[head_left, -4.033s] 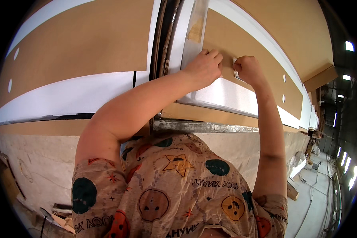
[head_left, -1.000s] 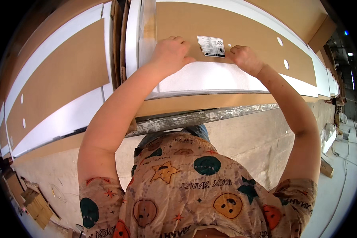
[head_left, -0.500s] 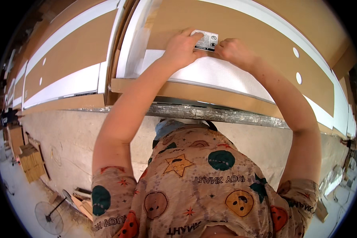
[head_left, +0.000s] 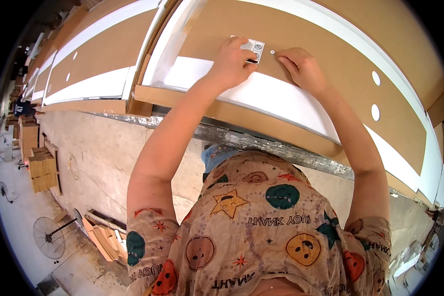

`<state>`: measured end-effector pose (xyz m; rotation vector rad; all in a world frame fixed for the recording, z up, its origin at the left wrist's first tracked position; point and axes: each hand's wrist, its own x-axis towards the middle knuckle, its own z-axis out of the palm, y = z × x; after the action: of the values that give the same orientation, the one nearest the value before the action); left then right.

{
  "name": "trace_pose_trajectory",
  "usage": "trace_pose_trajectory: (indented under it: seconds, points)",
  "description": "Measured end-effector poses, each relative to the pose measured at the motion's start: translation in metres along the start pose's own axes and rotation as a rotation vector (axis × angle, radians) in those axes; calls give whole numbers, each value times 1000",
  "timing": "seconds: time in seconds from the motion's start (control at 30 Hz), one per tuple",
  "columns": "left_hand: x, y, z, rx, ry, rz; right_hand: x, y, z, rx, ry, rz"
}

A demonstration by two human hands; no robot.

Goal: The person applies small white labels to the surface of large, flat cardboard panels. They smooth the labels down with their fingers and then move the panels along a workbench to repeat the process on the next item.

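Note:
A small white printed label [head_left: 254, 47] lies at the far middle, over a brown cardboard panel [head_left: 330, 44] framed in white foam. My left hand [head_left: 230, 61] is closed on the label, a finger bent over its upper edge and the thumb across its lower right part. What lies under that palm is hidden. Just right of the label, a tiny white ring-shaped spot [head_left: 272, 52] shows on the cardboard. Beside this spot is my right hand [head_left: 302, 68], its thumb and forefinger tips close together in a pinch. Whether anything sits between them cannot be made out.
White foam [head_left: 276, 101] and a cardboard edge [head_left: 153, 94] run along the near side. Another brown-and-white panel [head_left: 101, 44] lies to the left. Two white round spots mark the right of the main panel. A fan [head_left: 49, 238] and stacked cardboard [head_left: 42, 169] stand on the lower left floor.
My right hand has moved right, away from the label's edge, and the tiny white spot now shows. My left thumb has come up over the label. The whole view has shifted slightly.

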<state>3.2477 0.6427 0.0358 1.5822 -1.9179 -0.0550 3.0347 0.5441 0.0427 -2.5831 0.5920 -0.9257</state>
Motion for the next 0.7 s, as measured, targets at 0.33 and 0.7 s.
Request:
trace_pose_trajectory:
  seconds: [0.33,0.7]
  points:
    - [13,40,-12,736,-306,394,-33,10,-4,229,51,72]
    - [49,39,-14,863,-555,825,-34,12,-8,211,77,46]
